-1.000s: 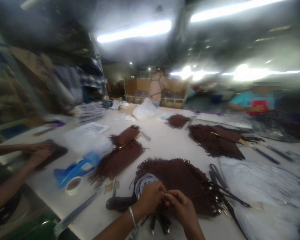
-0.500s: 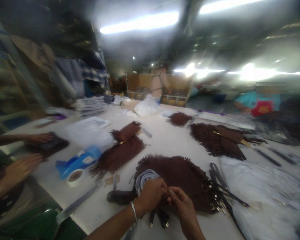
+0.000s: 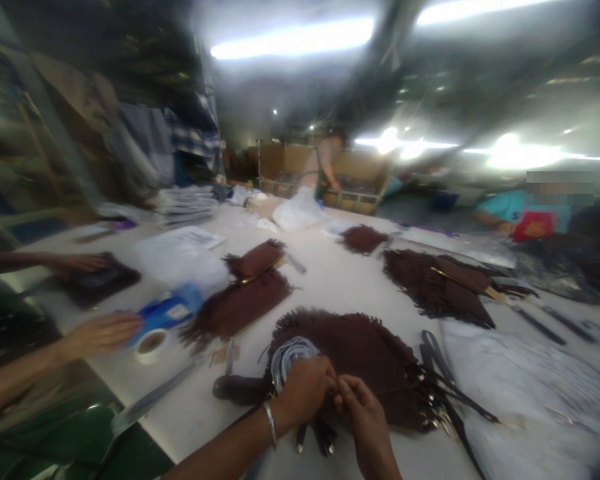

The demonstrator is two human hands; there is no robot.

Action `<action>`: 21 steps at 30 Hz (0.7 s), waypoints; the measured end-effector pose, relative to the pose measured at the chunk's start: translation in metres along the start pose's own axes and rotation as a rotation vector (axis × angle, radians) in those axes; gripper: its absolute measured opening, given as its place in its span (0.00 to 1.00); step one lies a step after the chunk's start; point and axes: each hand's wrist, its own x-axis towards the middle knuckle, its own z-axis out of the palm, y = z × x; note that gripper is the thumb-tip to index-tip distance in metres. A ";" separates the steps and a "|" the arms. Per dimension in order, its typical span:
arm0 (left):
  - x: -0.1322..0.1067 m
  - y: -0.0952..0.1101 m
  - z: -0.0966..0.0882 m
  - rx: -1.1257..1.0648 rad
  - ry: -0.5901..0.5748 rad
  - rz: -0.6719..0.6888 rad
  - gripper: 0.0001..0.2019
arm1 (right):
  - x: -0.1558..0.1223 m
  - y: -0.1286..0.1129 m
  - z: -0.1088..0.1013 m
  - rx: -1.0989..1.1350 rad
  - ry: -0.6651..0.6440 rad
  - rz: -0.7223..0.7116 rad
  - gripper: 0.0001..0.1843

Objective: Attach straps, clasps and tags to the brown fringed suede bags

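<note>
My left hand (image 3: 307,393) and my right hand (image 3: 364,410) meet fingertip to fingertip, both closed in a pinch. Whatever lies between the fingers is too small and blurred to name. Beneath them is a dark brown fringed leather piece (image 3: 365,347), which looks like a bag or a stack of bag parts. A coil of pale grey strips (image 3: 293,353) lies on it, just behind my left hand. Dark strap ends with metal tips (image 3: 325,443) poke out below my hands. Metal clasps (image 3: 433,413) cluster at the brown piece's right edge.
Left of me, a co-worker's hand (image 3: 103,333) reaches to a blue tape dispenser (image 3: 173,310) beside a white tape roll (image 3: 151,345). More brown fringed pieces (image 3: 253,300) lie on the white table (image 3: 330,283). Clear plastic bags (image 3: 530,387) and dark straps (image 3: 437,353) are at right.
The co-worker's nearer hand has moved right, from beside the dark flat piece to the blue tape dispenser. My hands stay pinched together in nearly the same place.
</note>
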 end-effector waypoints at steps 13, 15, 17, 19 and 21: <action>-0.001 -0.001 0.001 0.037 0.016 0.031 0.08 | 0.000 0.002 0.000 -0.077 0.015 -0.030 0.20; -0.001 -0.002 0.002 0.045 0.014 0.035 0.07 | 0.001 0.000 0.000 -0.074 -0.001 -0.032 0.20; -0.001 -0.003 0.003 0.054 0.016 0.038 0.08 | 0.002 -0.002 0.000 -0.067 -0.028 -0.022 0.21; -0.001 -0.003 0.004 0.068 0.023 0.047 0.08 | 0.004 -0.005 -0.001 -0.060 -0.048 0.013 0.23; -0.002 -0.003 0.004 0.079 0.024 0.065 0.07 | 0.007 -0.009 -0.002 -0.041 -0.068 0.062 0.26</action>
